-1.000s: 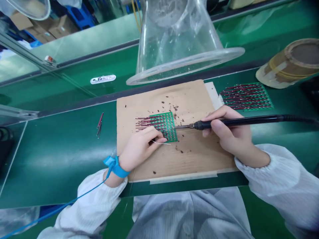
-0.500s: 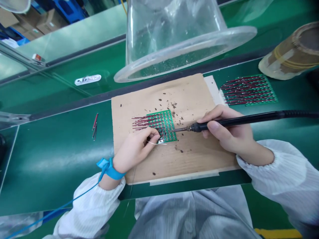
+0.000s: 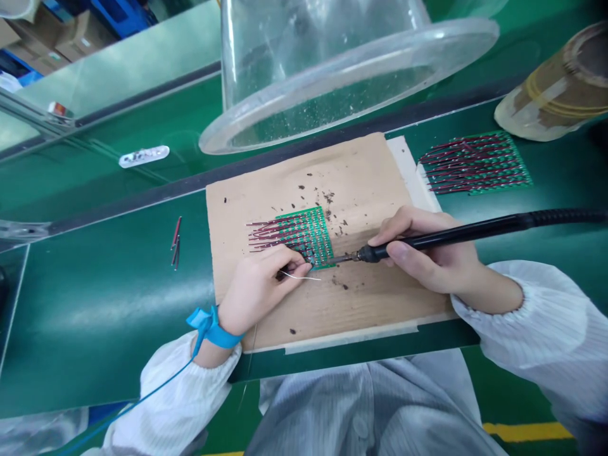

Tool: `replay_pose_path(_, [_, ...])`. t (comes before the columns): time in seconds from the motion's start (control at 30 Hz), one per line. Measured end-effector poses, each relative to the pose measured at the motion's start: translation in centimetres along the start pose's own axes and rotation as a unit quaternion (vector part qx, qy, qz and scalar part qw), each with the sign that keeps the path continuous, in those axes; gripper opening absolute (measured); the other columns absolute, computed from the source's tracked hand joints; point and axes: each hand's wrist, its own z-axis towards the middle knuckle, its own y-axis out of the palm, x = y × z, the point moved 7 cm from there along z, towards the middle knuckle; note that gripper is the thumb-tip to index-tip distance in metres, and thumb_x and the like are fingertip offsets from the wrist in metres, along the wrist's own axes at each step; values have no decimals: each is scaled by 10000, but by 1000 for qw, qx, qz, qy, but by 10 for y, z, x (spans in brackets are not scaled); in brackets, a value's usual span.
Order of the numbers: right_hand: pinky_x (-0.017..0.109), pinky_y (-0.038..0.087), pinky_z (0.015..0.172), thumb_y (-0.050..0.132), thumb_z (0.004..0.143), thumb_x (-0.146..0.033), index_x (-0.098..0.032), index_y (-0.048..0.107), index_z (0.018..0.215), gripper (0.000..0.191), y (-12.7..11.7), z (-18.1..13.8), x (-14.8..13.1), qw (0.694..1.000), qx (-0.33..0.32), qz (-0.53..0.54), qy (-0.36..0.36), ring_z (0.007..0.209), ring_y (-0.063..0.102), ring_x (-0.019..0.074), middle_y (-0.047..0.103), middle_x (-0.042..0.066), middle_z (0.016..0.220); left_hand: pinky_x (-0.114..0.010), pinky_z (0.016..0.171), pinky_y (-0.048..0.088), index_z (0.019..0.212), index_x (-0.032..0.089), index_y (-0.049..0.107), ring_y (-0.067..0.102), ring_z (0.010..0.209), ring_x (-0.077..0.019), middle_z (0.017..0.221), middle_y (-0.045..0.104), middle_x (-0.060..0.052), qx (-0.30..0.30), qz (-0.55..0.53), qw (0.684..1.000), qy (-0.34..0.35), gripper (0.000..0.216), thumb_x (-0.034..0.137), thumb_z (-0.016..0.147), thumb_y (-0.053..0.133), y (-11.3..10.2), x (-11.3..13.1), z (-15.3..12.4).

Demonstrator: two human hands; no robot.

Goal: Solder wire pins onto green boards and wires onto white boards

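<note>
A green circuit board (image 3: 323, 223), with dark red wires (image 3: 266, 233) sticking out to its left, lies on a sheet of cardboard (image 3: 266, 183). My left hand (image 3: 261, 278) rests across the wires, thumb and fingers pinched at the board's lower edge. A thin strand of solder wire (image 3: 311, 278) runs out from this pinch to the right. My right hand (image 3: 432, 253) grips a soldering iron (image 3: 494, 227) like a pen. Its metal tip reaches the board's lower right part, close to my left fingertips. Whatever else the left fingers pinch is hidden.
A second wired board (image 3: 479, 163) lies at the right, near a brown cylindrical container (image 3: 546, 101). Above the cardboard hangs a clear extraction hood (image 3: 351, 88). Loose wire pieces (image 3: 176, 244) lie left. Dark specks dot the cardboard. A blue wrist strap (image 3: 221, 329) trails its cord.
The iron's tip has moved down the board toward its lower edge. My left fingertips have shifted slightly right along that edge. The whole view has shifted a little.
</note>
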Motion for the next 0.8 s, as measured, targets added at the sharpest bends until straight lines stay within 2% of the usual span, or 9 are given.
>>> replay_pose_path(0.17, [244,454,505,655,929,-175,-209,719,970,83,3,2,-4,1000,-15,1,-9,576,620,111,707,1,759,-243,658,425,879,184,673,607,724,-114,817,677,13,3,3,1000,20,137,228,1009,664,1,3,0])
replay_pose_path(0.43, [265,445,506,662,944,-219,-209,723,997,81,6,-1,1,999,-34,1,6,576,629,127,725,14,764,-262,665,429,863,181,670,587,742,-129,807,636,2,0,9,1000,21,146,214,1005,660,3,5,1])
replay_pose_path(0.67, [275,443,481,677,939,-239,-226,734,988,77,3,-3,1,1000,-28,-5,5,564,642,140,736,14,750,-257,690,441,888,181,666,598,774,-127,847,652,-5,-3,-16,1000,20,134,219,1015,649,1,5,1])
replay_pose_path(0.8, [282,453,473,663,937,-232,-227,723,980,74,3,-2,-1,999,-31,-19,-1,566,654,149,741,18,746,-258,680,439,876,187,657,596,770,-132,835,644,-4,-1,8,1000,19,148,232,1017,641,3,6,2])
